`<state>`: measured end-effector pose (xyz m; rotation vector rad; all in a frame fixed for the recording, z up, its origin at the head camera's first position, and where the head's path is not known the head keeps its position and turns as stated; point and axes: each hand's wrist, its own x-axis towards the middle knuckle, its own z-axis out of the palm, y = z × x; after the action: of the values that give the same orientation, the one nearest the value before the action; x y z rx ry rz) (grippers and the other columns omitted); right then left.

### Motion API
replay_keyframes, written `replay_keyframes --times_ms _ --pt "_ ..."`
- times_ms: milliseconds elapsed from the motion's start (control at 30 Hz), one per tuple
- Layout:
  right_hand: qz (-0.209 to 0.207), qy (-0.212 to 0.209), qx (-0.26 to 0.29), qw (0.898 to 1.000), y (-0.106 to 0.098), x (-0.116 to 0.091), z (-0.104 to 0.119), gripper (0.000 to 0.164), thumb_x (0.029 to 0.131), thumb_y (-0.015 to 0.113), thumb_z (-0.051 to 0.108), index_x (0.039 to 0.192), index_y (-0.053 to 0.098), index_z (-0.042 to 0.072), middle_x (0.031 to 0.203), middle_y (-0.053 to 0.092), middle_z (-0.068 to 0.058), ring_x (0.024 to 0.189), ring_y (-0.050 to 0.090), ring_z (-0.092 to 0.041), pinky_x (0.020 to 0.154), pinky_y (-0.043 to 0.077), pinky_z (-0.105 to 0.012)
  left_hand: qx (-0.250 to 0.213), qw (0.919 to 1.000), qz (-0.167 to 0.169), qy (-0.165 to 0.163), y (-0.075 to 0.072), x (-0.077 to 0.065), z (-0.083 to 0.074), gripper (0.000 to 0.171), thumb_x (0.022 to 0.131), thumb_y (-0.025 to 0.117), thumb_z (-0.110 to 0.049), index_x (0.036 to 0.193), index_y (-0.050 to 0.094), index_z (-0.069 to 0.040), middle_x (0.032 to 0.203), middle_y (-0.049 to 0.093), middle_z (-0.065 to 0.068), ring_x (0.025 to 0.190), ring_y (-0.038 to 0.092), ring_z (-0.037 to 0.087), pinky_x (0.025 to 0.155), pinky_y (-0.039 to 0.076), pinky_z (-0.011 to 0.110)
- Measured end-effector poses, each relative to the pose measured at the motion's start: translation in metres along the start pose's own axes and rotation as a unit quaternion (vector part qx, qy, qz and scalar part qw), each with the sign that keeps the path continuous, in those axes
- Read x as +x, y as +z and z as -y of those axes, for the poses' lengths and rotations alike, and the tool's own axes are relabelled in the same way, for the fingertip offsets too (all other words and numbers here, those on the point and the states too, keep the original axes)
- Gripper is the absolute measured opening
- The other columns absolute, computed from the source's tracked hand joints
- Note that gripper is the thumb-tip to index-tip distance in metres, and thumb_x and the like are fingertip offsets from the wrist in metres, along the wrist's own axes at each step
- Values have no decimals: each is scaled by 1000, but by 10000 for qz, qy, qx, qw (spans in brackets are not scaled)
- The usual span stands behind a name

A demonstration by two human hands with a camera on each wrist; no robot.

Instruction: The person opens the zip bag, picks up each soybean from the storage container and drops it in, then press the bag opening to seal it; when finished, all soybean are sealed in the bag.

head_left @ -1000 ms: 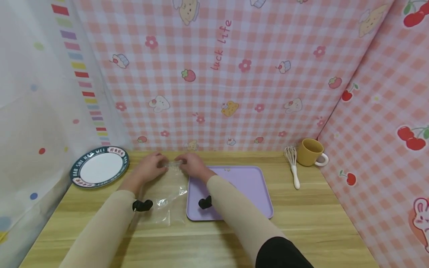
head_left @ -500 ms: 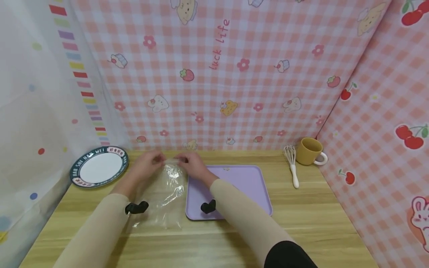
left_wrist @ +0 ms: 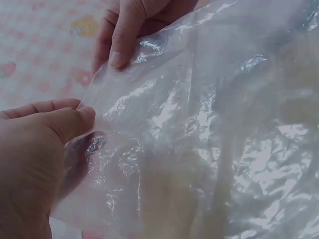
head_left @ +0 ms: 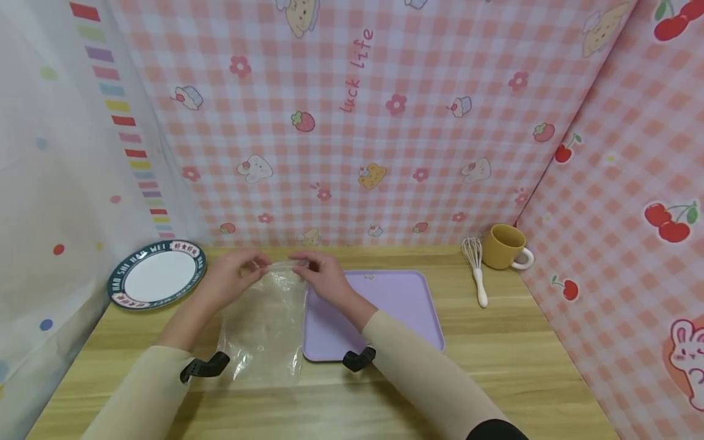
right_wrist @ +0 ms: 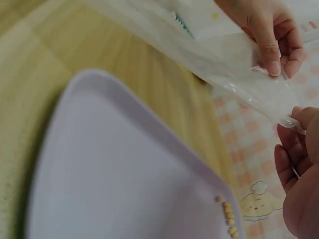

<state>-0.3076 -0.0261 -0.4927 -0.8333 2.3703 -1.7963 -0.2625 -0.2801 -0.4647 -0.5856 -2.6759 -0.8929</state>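
Observation:
A clear, crinkled plastic bag (head_left: 264, 342) hangs from both hands at the back left of the table, its shiny film spread toward the front. My left hand (head_left: 233, 275) pinches its top edge between thumb and fingers, as the left wrist view shows up close. A short way to the right, my right hand (head_left: 324, 278) pinches the same edge. Under the right forearm lies a light purple tray (head_left: 396, 305), just right of the bag. Along the tray's far edge sit several small round yellow pieces (right_wrist: 229, 216), too small to name surely.
A white plate (head_left: 159, 278) with a dark patterned rim lies at the back left. Toward the back right are a whisk (head_left: 477, 281) with a pale handle and a yellow mug (head_left: 503, 247) with a white handle. Patterned cloth walls (head_left: 352, 140) border the wooden table (head_left: 330, 409).
The bag's film has come further toward the table's front and lies more spread out. Both forearms have moved outward, while the hands keep their pinch on the top edge. The view has shifted slightly.

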Motion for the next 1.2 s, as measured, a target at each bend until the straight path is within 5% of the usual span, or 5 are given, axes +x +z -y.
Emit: replay_keyframes --times_ms 133,333,767,1200 --pt "75 -10 48 10000 -8 -12 10 31 107 74 13 137 78 7 88 70 2 72 54 -7 63 47 -21 -218 9995 -28 230 0 -3 -11 16 98 82 -3 111 79 -11 106 81 5 87 78 21 78 67 43" --pt "202 -46 118 9997 -24 -26 24 32 108 73 14 139 77 8 87 72 -5 74 62 -11 62 49 -22 -759 9968 252 -72 0 -4 -29 14 102 79 -5 113 79 -12 105 80 3 82 76 12 73 65 32" --pt "280 -452 -142 9985 -60 -51 37 28 107 74 12 134 80 10 92 78 -3 75 72 -18 65 54 -26 -990 9942 316 292 6 5 -68 12 101 78 -3 108 79 -12 107 81 1 89 75 15 79 65 35" --pt "321 -481 -88 9983 -82 -70 37 26 106 75 9 130 80 6 105 82 -4 77 73 -20 69 59 -28 -1145 9913 366 531 19 9 -89 14 100 80 -3 110 79 -14 109 80 -1 92 74 14 80 65 34"
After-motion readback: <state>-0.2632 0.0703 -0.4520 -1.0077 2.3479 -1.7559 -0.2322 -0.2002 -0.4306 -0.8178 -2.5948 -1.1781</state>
